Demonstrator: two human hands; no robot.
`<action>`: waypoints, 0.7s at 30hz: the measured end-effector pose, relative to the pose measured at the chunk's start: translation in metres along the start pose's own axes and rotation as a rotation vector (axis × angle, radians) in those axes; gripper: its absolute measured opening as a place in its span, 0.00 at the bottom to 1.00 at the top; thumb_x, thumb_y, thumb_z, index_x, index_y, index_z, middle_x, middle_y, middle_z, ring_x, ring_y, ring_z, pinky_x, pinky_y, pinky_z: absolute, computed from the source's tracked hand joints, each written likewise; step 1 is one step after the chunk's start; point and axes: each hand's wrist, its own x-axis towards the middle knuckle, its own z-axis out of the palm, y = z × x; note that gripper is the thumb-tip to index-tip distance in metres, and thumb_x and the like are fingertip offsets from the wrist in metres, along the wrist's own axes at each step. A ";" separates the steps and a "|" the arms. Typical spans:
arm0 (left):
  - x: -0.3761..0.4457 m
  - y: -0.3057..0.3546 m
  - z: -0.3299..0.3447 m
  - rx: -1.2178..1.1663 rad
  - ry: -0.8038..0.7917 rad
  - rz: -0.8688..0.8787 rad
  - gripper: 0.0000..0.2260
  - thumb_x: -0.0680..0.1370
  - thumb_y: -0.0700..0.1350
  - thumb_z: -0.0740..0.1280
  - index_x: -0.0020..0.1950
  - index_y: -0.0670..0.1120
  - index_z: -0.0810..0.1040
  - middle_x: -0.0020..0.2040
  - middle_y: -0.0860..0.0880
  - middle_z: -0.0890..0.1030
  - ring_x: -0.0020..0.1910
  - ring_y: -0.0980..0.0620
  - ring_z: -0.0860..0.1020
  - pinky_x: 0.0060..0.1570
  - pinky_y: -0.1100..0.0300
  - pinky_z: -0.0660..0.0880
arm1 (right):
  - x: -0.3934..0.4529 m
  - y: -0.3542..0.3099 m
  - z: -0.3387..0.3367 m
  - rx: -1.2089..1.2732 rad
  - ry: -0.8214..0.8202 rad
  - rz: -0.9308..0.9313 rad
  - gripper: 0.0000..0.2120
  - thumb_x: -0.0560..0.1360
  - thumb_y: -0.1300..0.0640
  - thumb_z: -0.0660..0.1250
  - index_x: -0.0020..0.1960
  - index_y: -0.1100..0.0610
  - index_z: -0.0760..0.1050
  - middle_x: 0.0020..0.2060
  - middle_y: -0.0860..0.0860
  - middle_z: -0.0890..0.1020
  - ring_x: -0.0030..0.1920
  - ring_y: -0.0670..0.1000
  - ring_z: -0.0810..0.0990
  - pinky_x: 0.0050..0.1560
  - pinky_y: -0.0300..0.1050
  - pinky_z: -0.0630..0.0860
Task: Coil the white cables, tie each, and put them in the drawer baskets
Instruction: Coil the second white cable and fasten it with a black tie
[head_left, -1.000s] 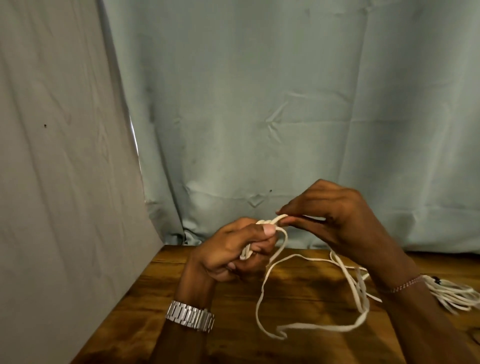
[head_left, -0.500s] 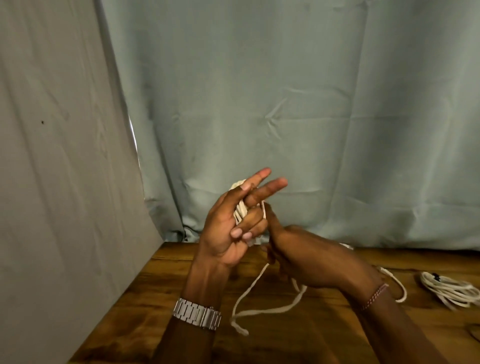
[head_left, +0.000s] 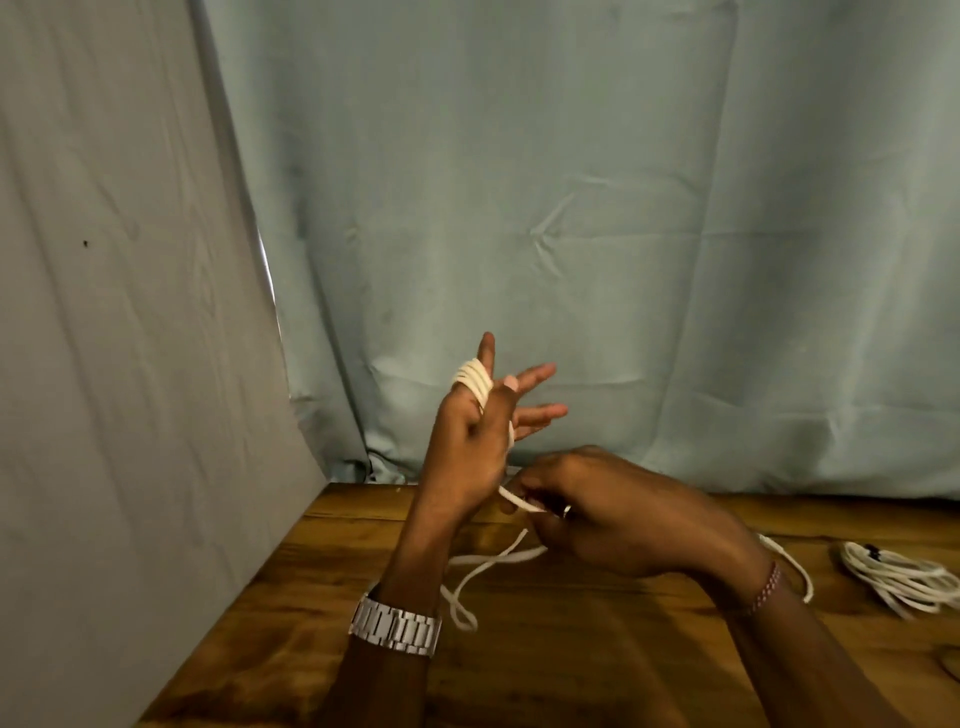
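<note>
My left hand (head_left: 467, 447) is held upright above the wooden table (head_left: 597, 665), fingers straight and spread. Several turns of a white cable (head_left: 471, 383) are wound round its raised finger and run down across the palm. Just below and to the right, my right hand (head_left: 623, 514) pinches the same cable's strand, which stretches taut from the left palm to its fingertips. The cable's loose tail (head_left: 470, 577) lies in a small loop on the table under both hands, and a further stretch curves past my right wrist.
Another bundle of white cable (head_left: 898, 579) lies on the table at the far right. Grey-green cloth (head_left: 571, 234) hangs behind the table and a grey sheet (head_left: 114, 364) covers the left side. No drawer or basket is in view.
My left hand opened from a fist and rose with fingers spread, the cable wound on it. My right hand dropped from above to below it, and the loose tail on the table grew shorter.
</note>
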 end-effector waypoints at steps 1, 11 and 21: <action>-0.002 0.000 0.001 0.142 -0.024 0.003 0.25 0.87 0.43 0.53 0.82 0.52 0.47 0.59 0.48 0.84 0.49 0.48 0.86 0.50 0.61 0.80 | -0.001 0.001 -0.002 0.002 0.030 0.002 0.02 0.78 0.58 0.67 0.49 0.54 0.78 0.44 0.48 0.81 0.43 0.47 0.78 0.46 0.53 0.78; -0.008 -0.008 0.001 0.949 -0.020 0.113 0.17 0.85 0.50 0.57 0.63 0.39 0.76 0.58 0.40 0.80 0.56 0.45 0.78 0.60 0.48 0.73 | 0.002 0.006 0.000 -0.054 0.071 0.026 0.07 0.81 0.55 0.66 0.56 0.56 0.77 0.45 0.50 0.82 0.42 0.47 0.80 0.45 0.48 0.80; -0.005 -0.006 -0.005 0.894 0.188 0.265 0.17 0.83 0.52 0.56 0.43 0.43 0.76 0.35 0.50 0.76 0.37 0.54 0.76 0.40 0.48 0.74 | 0.005 -0.002 0.010 0.109 -0.010 0.057 0.30 0.73 0.56 0.77 0.66 0.49 0.61 0.50 0.47 0.81 0.46 0.46 0.82 0.46 0.45 0.83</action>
